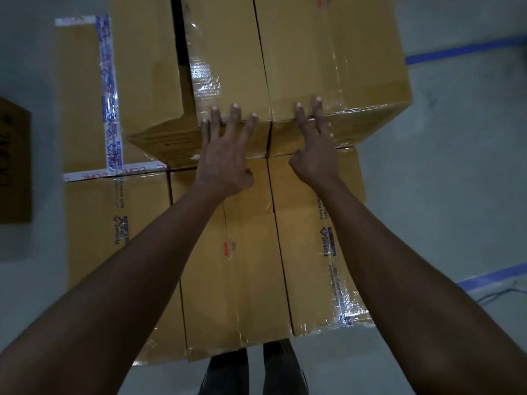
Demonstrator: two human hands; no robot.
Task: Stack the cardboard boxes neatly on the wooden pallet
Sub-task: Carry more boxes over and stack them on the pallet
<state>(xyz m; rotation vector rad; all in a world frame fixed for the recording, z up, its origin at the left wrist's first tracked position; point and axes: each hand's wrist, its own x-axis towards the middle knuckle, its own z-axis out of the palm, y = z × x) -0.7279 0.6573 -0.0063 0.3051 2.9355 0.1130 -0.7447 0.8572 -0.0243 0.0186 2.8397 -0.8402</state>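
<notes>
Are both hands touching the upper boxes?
Touching. The head view shows the left hand flat on the left upper box, the right hand on the right upper box.

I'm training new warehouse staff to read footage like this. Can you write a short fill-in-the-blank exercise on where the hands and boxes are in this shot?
1. Both hands press on the near edge of the ____ layer of boxes.
2. The left hand lies flat on the upper left box with its fingers ____.
3. The right hand touches the upper right box, whose top is sealed with ____ tape.
4. The line on the floor is ____.

Missing words: upper; spread; clear; blue
</notes>
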